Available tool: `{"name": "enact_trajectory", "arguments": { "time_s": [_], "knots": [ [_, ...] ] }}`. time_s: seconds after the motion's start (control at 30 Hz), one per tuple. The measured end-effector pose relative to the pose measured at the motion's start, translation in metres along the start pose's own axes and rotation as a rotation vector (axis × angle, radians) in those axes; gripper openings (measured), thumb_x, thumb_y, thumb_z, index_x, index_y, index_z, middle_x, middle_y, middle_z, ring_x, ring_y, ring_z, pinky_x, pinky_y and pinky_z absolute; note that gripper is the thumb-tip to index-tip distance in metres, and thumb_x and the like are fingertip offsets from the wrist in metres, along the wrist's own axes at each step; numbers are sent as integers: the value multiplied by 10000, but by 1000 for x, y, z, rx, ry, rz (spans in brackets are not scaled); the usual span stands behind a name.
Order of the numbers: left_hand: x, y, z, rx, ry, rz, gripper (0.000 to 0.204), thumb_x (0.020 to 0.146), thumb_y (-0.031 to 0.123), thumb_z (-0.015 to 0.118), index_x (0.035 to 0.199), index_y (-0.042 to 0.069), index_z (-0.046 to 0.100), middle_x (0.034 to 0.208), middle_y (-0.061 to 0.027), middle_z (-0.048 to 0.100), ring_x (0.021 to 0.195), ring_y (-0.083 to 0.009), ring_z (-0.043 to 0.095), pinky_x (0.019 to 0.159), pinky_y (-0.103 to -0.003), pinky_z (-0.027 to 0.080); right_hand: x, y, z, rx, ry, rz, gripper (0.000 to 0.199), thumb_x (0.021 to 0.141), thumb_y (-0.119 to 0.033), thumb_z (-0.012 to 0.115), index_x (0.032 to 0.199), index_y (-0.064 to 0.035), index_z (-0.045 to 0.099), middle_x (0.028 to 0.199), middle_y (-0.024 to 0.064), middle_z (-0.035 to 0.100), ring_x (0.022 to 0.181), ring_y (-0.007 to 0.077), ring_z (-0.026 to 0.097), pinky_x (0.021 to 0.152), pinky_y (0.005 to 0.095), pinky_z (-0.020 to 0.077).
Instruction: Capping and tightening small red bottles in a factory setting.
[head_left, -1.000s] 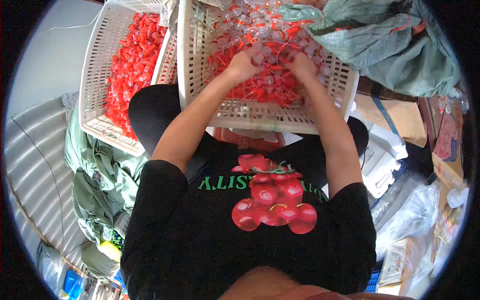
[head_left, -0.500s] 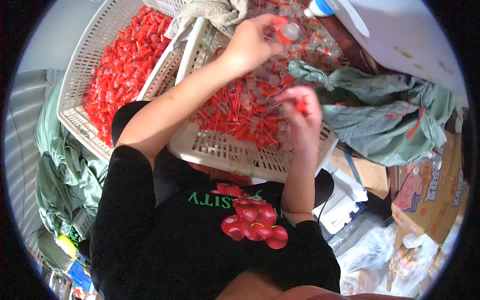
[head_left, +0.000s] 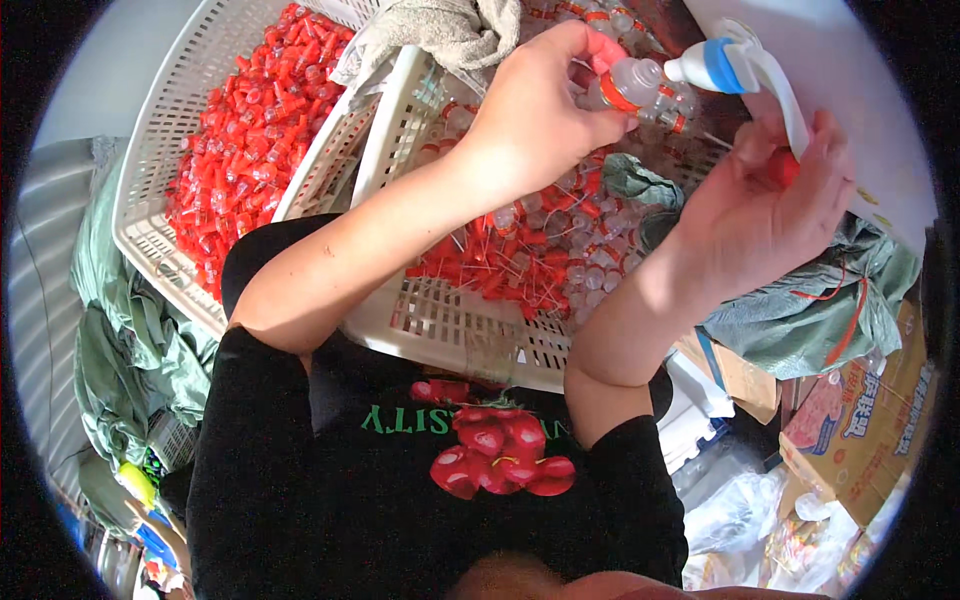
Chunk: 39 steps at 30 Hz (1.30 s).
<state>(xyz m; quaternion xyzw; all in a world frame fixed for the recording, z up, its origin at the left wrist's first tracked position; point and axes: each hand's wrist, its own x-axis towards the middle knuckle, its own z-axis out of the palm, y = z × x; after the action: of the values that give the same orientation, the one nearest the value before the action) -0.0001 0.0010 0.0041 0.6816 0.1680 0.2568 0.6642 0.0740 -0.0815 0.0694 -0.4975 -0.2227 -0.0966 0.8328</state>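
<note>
My left hand (head_left: 560, 100) pinches a small clear plastic bottle (head_left: 632, 84) with a red band, tilted to the right. Its mouth meets, or nearly meets, the tip of a white nozzle with a blue collar (head_left: 722, 66). My right hand (head_left: 765, 200) has its fingers curled at the lower end of a white curved lever (head_left: 780, 90) beside that nozzle. A red piece (head_left: 783, 167) is held in these fingers, and a thin pale stem sticks out to their left. Below both hands, a white basket (head_left: 450, 325) holds red pieces with thin stems (head_left: 500, 262) and clear bottles.
Left of it, another white basket (head_left: 150, 235) is heaped with short red pieces (head_left: 245, 150). A grey cloth (head_left: 430, 35) lies over the baskets' far rims. Green sacking (head_left: 800, 320) and a printed cardboard box (head_left: 850, 430) are at the right; more green sacking (head_left: 140, 340) hangs at the left.
My left hand has brought the bottle right, up to the nozzle. My right hand has risen from above the basket, moving right and away from me to the white lever, with the red piece.
</note>
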Motion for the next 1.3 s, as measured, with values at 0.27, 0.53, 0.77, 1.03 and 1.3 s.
{"name": "enact_trajectory", "arguments": {
  "time_s": [0.27,0.53,0.77,1.03,1.3],
  "knots": [
    [0,16,2,-37,-18,10,355,670,-22,672,983,5,504,881,-39,583,825,-83,543,719,-220,453,1,3,3,41,58,14,154,790,-73,525,649,-14,509,548,62,456,479,107,364,439,218,277],
    [2,5,-6,421,-12,697,291,691,-61,592,952,0,477,877,-68,519,837,-112,481,725,-228,404,-3,10,-5,114,45,51,127,784,-95,546,677,-35,511,555,78,421,480,96,346,435,194,275],
    [-1,2,-2,191,-94,358,297,689,-62,588,956,0,475,877,-67,513,835,-121,477,732,-233,399,-4,11,-8,109,56,76,156,776,-122,564,662,-42,493,573,83,422,468,92,326,432,184,272],
    [-6,12,-3,352,-24,497,305,693,-63,582,968,0,467,882,-69,508,839,-123,474,732,-234,398,-3,5,-14,130,-92,133,187,768,-144,581,645,-50,475,583,83,417,449,89,301,428,178,269],
    [2,9,-7,443,-54,663,306,701,-66,576,976,-1,457,902,-71,502,849,-120,473,721,-228,404,-7,7,-6,105,61,110,188,762,-139,586,641,-50,472,568,78,410,461,87,303,429,180,266]
  ]
}}
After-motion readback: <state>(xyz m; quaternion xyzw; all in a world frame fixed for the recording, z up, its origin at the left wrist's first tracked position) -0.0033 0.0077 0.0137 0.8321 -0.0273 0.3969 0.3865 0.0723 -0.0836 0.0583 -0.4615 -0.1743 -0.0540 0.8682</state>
